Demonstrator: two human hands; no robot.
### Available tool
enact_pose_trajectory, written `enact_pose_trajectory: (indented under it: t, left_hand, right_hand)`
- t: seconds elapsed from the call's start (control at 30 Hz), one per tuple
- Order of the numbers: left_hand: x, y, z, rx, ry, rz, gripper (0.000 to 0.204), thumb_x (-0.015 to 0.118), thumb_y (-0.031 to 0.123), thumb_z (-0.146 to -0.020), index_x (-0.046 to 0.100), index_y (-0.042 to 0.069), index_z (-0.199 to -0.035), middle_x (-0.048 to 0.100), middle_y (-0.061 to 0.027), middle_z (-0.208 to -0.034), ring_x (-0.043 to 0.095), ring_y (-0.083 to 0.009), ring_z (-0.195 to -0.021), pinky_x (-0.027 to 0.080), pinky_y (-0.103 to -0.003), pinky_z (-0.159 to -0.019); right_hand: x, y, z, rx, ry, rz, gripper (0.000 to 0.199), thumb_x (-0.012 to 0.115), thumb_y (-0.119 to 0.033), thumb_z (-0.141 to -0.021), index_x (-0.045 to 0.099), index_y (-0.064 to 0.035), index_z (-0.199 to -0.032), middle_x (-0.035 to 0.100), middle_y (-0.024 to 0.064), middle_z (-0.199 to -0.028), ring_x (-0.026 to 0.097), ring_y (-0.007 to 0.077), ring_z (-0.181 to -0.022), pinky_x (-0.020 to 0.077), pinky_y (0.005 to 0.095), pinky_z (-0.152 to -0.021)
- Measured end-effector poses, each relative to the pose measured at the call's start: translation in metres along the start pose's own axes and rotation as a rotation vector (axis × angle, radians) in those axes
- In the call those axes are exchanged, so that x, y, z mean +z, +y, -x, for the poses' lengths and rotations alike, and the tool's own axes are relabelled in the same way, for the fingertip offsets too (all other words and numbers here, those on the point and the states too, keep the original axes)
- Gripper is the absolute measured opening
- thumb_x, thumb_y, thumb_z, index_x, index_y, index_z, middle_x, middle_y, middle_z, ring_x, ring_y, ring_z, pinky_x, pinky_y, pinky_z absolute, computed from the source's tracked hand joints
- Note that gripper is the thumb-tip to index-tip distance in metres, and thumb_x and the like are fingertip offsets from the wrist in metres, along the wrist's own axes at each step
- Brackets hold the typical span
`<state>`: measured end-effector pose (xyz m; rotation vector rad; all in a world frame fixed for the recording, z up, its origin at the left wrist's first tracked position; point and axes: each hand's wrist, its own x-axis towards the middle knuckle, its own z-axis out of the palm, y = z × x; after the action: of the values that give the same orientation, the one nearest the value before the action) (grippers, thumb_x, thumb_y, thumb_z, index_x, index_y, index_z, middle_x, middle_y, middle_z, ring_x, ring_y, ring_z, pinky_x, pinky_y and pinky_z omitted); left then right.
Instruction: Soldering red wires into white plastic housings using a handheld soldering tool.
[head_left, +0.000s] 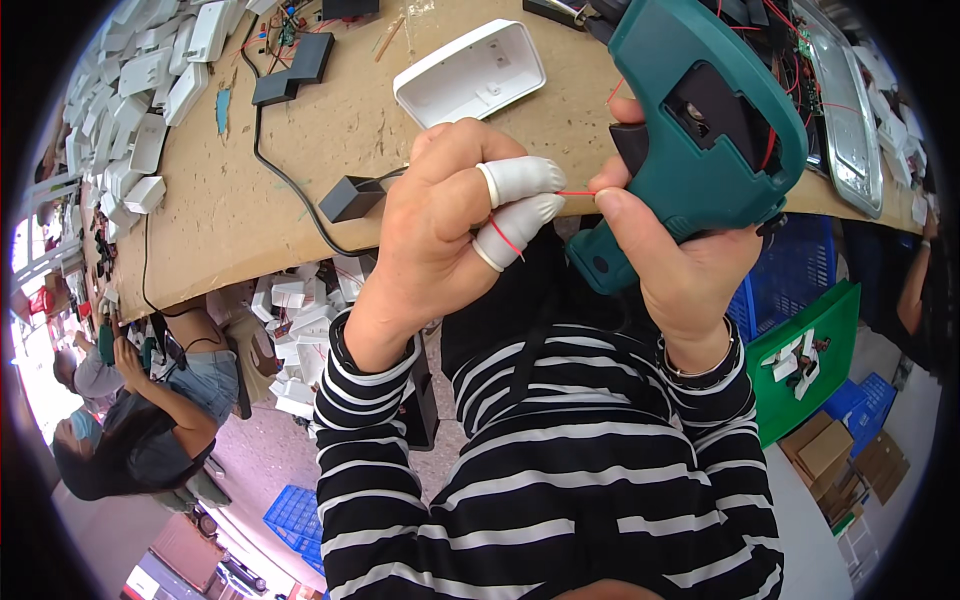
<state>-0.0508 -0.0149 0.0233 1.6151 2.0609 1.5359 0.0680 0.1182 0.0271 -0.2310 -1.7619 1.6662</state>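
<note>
My left hand (425, 225), with white rubber finger cots (520, 180) on its thumb and forefinger, is closed in a pinch on a thin red wire (577, 193). A short piece of the wire lies across the thumb's cot. The wire runs across to my right hand (675, 275), whose thumb presses at its other side. The same hand is wrapped round a dark green, drill-shaped power tool (680, 190) with a black trigger and a cut-out in its side; most of its fingers are hidden behind the tool. An open white plastic case (470, 78) lies beyond my left hand.
White plastic cases (150, 75) are heaped at the table's far left. A black cable (262, 140) runs past small black boxes (350, 198). A metal tray (845, 120) lies at right, above a green bin (830, 345) and a blue crate (795, 260). Another person (150, 420) works at left.
</note>
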Motion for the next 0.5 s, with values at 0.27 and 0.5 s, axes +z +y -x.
enact_pose_trajectory:
  t: [0.27,0.5]
  left_hand:
    - [0.012,0.002,0.004,0.183,0.087,-0.162,0.024,0.068,-0.005,-0.068,0.061,-0.001,-0.090,0.055,-0.0085,-0.077,0.052,-0.0165,-0.064,0.040,-0.024,-0.053]
    - [0.025,-0.008,0.008,0.059,0.326,-0.411,0.023,0.071,0.004,-0.066,0.061,0.002,-0.086,0.055,-0.0068,-0.078,0.051,-0.0201,-0.068,0.036,-0.030,-0.065]
  right_hand:
    - [0.005,-0.004,0.006,-0.231,0.058,0.504,0.022,0.064,0.008,-0.070,0.057,0.0030,-0.091,0.062,0.0062,-0.083,0.057,0.0112,-0.069,0.0454,0.0216,-0.063]
    - [-0.011,-0.015,0.003,-0.154,0.103,0.300,0.032,0.064,0.007,-0.068,0.056,0.0065,-0.099,0.061,0.0125,-0.093,0.058,0.0139,-0.074,0.0458,0.0245,-0.070]
